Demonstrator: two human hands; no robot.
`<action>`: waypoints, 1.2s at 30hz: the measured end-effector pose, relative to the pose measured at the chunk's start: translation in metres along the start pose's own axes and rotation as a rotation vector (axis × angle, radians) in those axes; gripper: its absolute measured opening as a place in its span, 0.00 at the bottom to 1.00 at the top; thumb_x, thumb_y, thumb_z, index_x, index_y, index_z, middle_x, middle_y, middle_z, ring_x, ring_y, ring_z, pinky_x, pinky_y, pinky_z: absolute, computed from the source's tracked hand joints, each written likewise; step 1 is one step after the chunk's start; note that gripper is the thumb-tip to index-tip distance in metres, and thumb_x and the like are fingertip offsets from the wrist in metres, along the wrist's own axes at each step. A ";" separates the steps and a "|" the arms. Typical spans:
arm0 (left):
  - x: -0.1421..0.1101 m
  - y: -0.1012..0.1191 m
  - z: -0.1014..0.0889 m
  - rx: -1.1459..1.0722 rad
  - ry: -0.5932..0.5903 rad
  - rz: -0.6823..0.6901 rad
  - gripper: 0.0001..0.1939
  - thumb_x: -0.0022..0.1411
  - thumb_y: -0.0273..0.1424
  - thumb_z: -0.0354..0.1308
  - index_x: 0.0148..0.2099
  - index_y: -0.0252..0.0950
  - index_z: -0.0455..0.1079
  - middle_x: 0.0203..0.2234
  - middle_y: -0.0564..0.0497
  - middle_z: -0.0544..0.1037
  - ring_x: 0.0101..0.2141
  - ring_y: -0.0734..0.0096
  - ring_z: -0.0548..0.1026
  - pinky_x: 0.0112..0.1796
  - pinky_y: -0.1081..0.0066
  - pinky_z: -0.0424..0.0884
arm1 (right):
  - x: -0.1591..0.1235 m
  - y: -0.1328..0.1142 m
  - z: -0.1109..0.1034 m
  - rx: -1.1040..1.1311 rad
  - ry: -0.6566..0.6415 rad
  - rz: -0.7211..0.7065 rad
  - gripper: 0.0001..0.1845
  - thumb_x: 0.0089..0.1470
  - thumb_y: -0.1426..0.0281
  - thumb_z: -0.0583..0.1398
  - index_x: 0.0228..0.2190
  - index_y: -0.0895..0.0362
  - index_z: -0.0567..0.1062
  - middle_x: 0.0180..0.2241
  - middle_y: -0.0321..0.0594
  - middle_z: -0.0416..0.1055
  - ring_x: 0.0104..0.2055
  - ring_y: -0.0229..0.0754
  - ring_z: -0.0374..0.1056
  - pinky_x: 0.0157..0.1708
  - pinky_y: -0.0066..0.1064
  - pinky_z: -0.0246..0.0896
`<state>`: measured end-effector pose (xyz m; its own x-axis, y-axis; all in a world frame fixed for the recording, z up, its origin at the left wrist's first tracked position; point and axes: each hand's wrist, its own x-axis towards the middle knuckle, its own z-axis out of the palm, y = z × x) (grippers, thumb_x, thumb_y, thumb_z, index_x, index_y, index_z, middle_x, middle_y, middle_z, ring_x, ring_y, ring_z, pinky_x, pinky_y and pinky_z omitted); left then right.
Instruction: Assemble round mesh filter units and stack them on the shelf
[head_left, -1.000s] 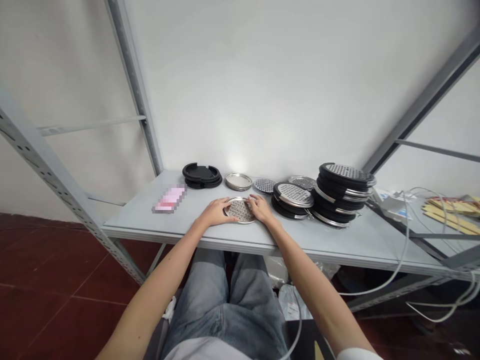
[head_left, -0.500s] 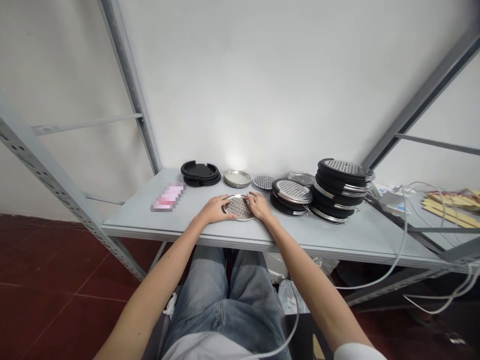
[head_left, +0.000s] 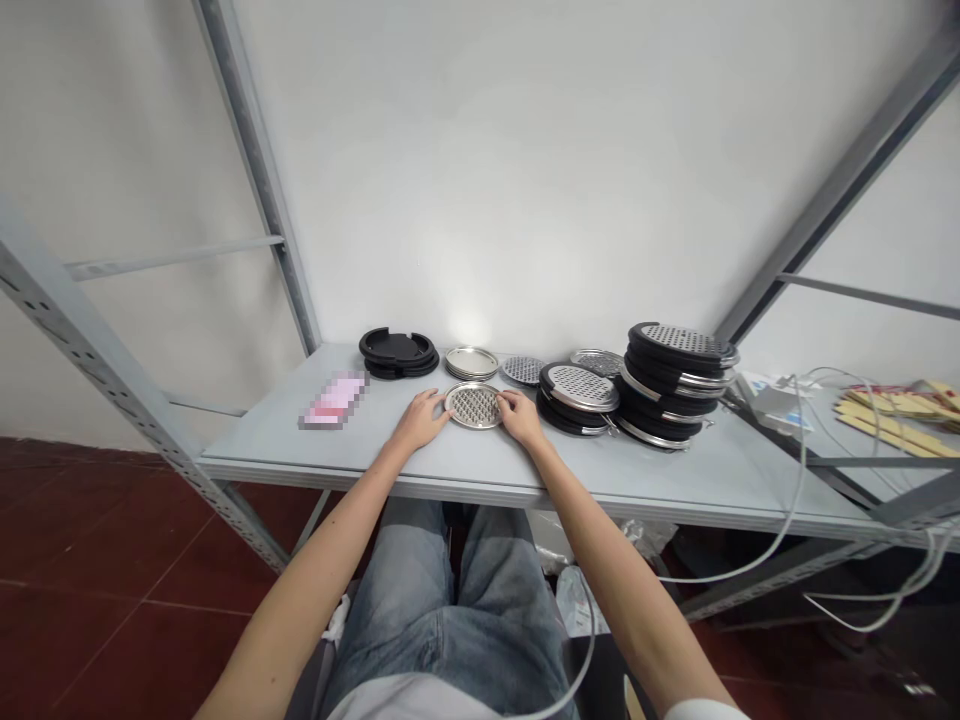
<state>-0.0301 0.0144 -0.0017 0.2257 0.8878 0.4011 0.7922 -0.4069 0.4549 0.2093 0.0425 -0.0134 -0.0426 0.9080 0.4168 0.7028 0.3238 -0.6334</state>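
A round metal disc with rows of holes, like a grater plate, lies in a shallow metal ring on the tabletop. At its right rim, my right hand pinches the edge between thumb and fingers. My left hand rests on the table at the left rim, fingers apart, with the fingertips beside or just touching the edge. Behind the disc stand a small stack of plain metal rings or lids and a loose perforated disc.
Black round frames are piled at the back left, near a blurred pink item. On the right stand a low stack and a taller stack of black-rimmed discs. A white cable hangs over the front edge. Grey shelf posts flank the table.
My left hand has drawn back left off the disc's face, and its fingers have opened. My right fingers have shifted from lying over the right side to pinching the rim.
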 end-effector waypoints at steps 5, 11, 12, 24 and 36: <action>0.003 -0.004 0.004 0.016 0.060 0.019 0.16 0.64 0.36 0.54 0.50 0.35 0.74 0.51 0.42 0.75 0.54 0.56 0.69 0.58 0.59 0.62 | -0.001 -0.002 -0.002 0.079 0.048 0.030 0.18 0.56 0.67 0.53 0.40 0.60 0.81 0.42 0.46 0.79 0.46 0.47 0.73 0.50 0.35 0.63; 0.002 -0.001 0.001 0.040 0.002 0.032 0.18 0.65 0.33 0.52 0.54 0.36 0.73 0.52 0.43 0.76 0.57 0.56 0.68 0.58 0.59 0.62 | 0.000 0.002 -0.001 0.116 0.084 0.066 0.16 0.52 0.67 0.56 0.36 0.59 0.81 0.40 0.46 0.79 0.42 0.46 0.73 0.47 0.36 0.66; 0.002 0.000 0.001 0.047 -0.014 0.017 0.19 0.65 0.33 0.51 0.55 0.35 0.72 0.54 0.43 0.74 0.58 0.55 0.66 0.59 0.58 0.61 | 0.000 0.004 -0.001 0.113 0.094 0.059 0.15 0.51 0.67 0.56 0.35 0.59 0.81 0.40 0.46 0.78 0.42 0.46 0.73 0.48 0.36 0.65; 0.001 0.001 -0.001 -0.014 -0.101 0.040 0.21 0.67 0.29 0.46 0.60 0.37 0.68 0.59 0.47 0.69 0.64 0.59 0.58 0.62 0.54 0.54 | 0.000 0.003 -0.001 0.047 0.082 0.062 0.10 0.47 0.67 0.59 0.28 0.58 0.80 0.38 0.45 0.77 0.43 0.46 0.71 0.50 0.37 0.63; 0.002 -0.004 0.003 -0.004 0.016 0.032 0.18 0.66 0.29 0.48 0.54 0.36 0.73 0.49 0.46 0.78 0.56 0.57 0.69 0.58 0.60 0.63 | -0.002 -0.001 -0.002 0.079 0.067 0.050 0.10 0.46 0.68 0.58 0.27 0.59 0.79 0.39 0.47 0.77 0.44 0.46 0.71 0.51 0.36 0.61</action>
<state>-0.0319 0.0181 -0.0052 0.2414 0.8707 0.4284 0.7826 -0.4357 0.4446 0.2096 0.0401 -0.0122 0.0409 0.9045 0.4245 0.6448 0.3006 -0.7028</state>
